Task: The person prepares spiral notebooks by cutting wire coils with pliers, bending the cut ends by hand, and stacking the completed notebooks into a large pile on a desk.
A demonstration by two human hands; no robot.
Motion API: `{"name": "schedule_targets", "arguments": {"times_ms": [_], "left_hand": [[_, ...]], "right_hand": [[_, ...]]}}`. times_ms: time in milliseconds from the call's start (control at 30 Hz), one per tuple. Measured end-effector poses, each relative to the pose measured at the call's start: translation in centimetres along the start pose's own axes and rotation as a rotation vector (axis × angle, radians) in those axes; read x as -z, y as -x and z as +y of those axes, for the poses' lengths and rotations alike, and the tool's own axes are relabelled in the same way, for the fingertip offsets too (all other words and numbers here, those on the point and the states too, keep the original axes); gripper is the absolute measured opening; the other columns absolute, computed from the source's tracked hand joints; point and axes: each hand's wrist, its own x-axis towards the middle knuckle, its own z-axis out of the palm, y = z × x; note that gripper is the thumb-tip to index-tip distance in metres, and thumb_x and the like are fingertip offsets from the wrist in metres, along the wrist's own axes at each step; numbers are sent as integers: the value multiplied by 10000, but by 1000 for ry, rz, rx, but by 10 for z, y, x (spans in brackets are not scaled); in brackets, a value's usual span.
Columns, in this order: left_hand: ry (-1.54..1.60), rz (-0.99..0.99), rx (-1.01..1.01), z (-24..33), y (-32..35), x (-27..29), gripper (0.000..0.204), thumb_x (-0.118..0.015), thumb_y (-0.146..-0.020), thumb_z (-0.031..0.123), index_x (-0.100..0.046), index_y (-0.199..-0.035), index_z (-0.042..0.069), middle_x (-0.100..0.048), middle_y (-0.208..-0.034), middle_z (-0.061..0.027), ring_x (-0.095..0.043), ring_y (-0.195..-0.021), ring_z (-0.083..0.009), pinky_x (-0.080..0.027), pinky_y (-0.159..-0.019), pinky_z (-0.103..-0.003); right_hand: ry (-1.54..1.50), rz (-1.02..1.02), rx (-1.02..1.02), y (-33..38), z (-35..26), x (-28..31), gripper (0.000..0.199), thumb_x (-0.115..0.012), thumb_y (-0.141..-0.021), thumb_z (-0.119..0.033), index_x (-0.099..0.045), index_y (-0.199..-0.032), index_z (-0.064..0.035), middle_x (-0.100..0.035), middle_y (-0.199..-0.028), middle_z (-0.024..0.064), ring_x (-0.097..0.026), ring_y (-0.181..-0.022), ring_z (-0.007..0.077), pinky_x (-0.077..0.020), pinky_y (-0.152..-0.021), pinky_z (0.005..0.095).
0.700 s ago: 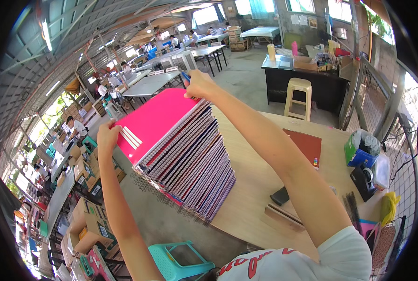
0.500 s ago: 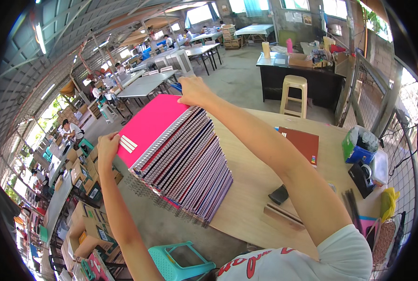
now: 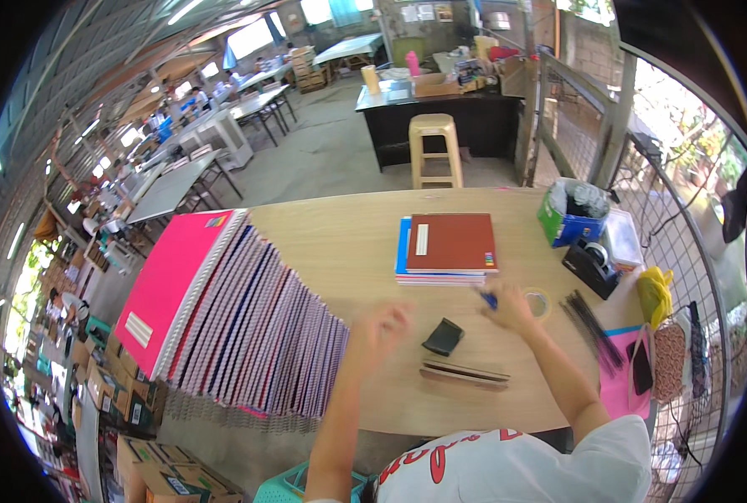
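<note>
A tall stack of spiral-bound notebooks [image 3: 256,327] stands at the table's left, a bright pink cover [image 3: 180,277] on top. To the right of the stack my left hand [image 3: 382,325] hovers over the table, its fingers smeared by motion. My right hand [image 3: 509,312] is closed around a small blue object [image 3: 491,300], mostly hidden by the fingers. Just beyond that hand lies a short pile of notebooks [image 3: 453,245], brown on top with blue below. A small black block [image 3: 444,337] and narrow flat strips [image 3: 464,375] lie between my forearms.
A ring of tape [image 3: 538,303] and thin black strips [image 3: 589,331] lie right of my right hand. Farther right stand a black tape dispenser [image 3: 589,267], a lined blue-green box [image 3: 573,214] and a yellow bag [image 3: 655,295]. Wire mesh borders that side. A teal stool [image 3: 285,486] stands below.
Both hands have left the top of the tall stack and moved right over the table. The blue object stays in my right hand. The view has turned right.
</note>
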Motion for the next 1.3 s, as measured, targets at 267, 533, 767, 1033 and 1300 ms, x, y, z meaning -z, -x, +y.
{"name": "schedule_targets", "arguments": {"times_ms": [267,533,767,1033,1300], "left_hand": [[-409,406,474,-237,-221,-40,513,-834,-762,370,-691,-1091,3,-723,-1047,-194,-709,-949,-343,-573,-782,-430],[-581,261,693,-220,-253,-68,304,-834,-762,172,-691,-1001,52,-729,-994,-165,-711,-950,-345,-579,-778,-458],[-190,406,1,-139,-191,-37,271,-725,-772,-69,-505,-885,43,-649,-782,-77,-657,-739,-197,-513,-666,-342],[307,455,221,-156,-1,-9,382,-649,-803,-143,-561,-1134,29,-673,-981,-27,-644,-939,-121,-509,-818,-272],[567,342,241,-236,75,-7,533,-652,-803,-134,-549,-1293,47,-630,-1125,-24,-597,-914,-102,-493,-782,-216]], "right_hand": [[246,12,-46,79,74,-96,612,-798,-759,-455,-627,-1247,-127,-537,-1144,170,-483,-1115,363,-402,-937,555],[223,74,-119,87,57,-65,693,-818,-745,-418,-585,-1324,-118,-495,-1230,187,-453,-1202,365,-379,-979,565],[-427,491,-375,1,57,-41,814,-853,-742,-163,-437,-1430,-39,-471,-1347,242,-469,-1267,380,-428,-1032,464],[-1036,18,-189,32,-48,14,182,-739,-885,-108,-725,-963,55,-727,-783,54,-648,-714,100,-537,-672,275],[-733,-61,101,66,-118,-12,173,-687,-864,-65,-693,-1019,11,-632,-759,221,-621,-653,343,-486,-623,406]]}}
